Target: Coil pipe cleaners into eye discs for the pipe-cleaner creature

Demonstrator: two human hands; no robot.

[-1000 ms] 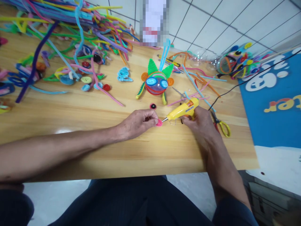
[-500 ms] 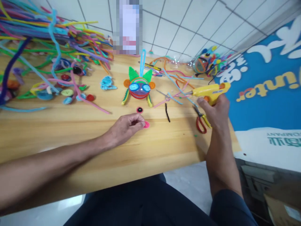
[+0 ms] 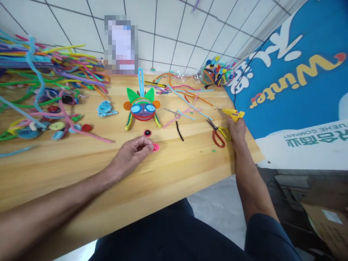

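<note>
Between the thumb and fingers of my left hand is a small pink coiled disc, held just over the table. A black disc with a pink rim lies just beyond those fingers. My right hand grips a yellow glue gun low at the table's right side, its nozzle facing left. Red-and-yellow-handled scissors lie beside that hand. In the middle stands a pipe-cleaner figure with green pointed ears, blue-ringed eyes and a blue loop on top. A short black pipe cleaner rests to its right.
Piles of colourful pipe cleaners cover the left side. A crumpled light-blue piece sits near the figure. Loose pipe cleaner strips and decorated clear balls are at the back. A blue banner borders the right edge.
My right hand has lowered the glue gun toward the tabletop at the right. The view has turned right, shifting everything leftward. My left hand keeps its pinch on the pink disc.
</note>
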